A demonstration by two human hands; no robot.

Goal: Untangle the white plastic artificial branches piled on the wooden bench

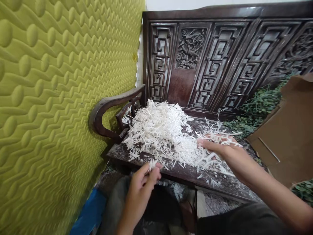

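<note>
My left hand [144, 181] is closed near the front edge of the dark wooden bench, pinching a small white plastic sprig [153, 164] with needle-like tips. Over the right part of the seat, my right hand [221, 147] has its thumb and fingers closed around white branching plastic stems [228, 136]; some of its fingers are hidden. Between and beyond both hands rises a large heap of white plastic sprigs [158, 125]. Loose bits of the same white plastic lie scattered on the seat [178, 174] below my hands.
A carved wooden backrest [182, 83] stands behind the heap, with a curved armrest [97, 114] on the left. A padded yellow-green wall [49, 107] runs along the left side. At right are a cardboard box [288, 130] and artificial green foliage [259, 106]. Something blue [90, 209] lies low at left.
</note>
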